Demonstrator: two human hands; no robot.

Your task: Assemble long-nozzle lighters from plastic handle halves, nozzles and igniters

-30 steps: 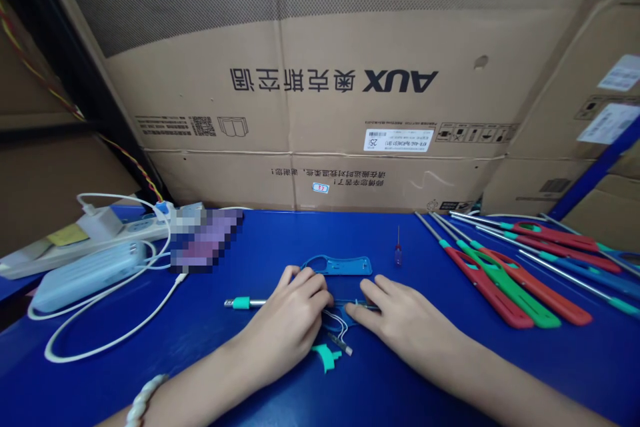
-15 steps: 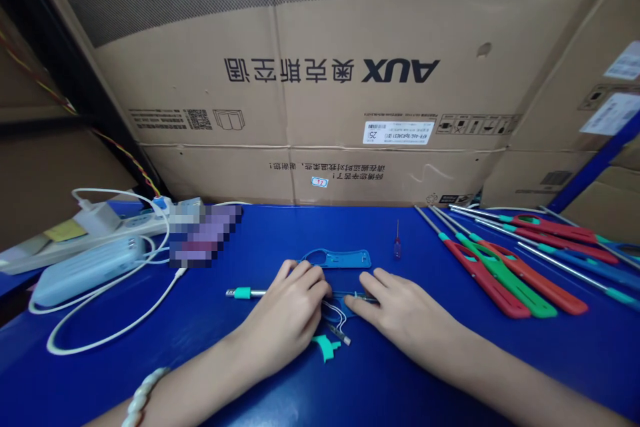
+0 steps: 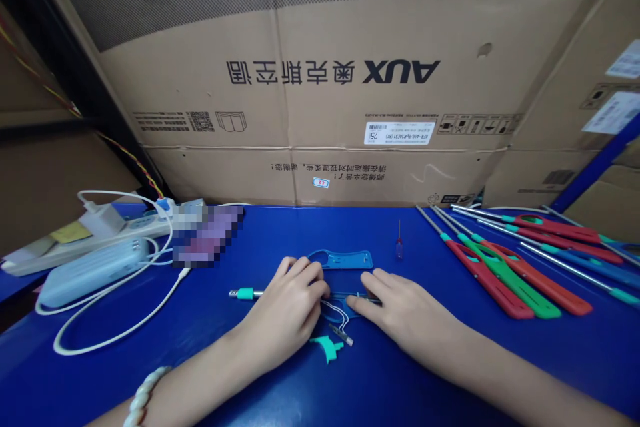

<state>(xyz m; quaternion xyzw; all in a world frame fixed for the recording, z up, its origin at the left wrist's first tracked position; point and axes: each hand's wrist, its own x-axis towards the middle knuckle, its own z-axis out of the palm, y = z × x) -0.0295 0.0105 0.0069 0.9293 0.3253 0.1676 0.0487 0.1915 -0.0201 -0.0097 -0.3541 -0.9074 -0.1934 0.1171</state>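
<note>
My left hand (image 3: 290,310) lies palm down on a metal rod with a teal collar (image 3: 244,293), fingers curled over the part at its right end. My right hand (image 3: 400,310) rests beside it, fingertips pressing on a blue plastic half shell (image 3: 350,303) with thin white wires (image 3: 337,313) between the hands. A second blue shell (image 3: 343,258) lies just beyond the fingers. A loose teal trigger piece (image 3: 326,346) sits near my left wrist. A small red-handled screwdriver (image 3: 399,247) lies further back on the blue table (image 3: 250,373).
Several finished long-stemmed tools with red, green and blue handles (image 3: 505,273) lie at the right. A power bank (image 3: 90,270), a power strip (image 3: 75,240) and white cables (image 3: 115,330) sit at the left. Large cardboard boxes (image 3: 320,80) wall off the back.
Nothing has visibly changed on the table; both hands stay on the same parts, and only the camera view shifts slightly.
</note>
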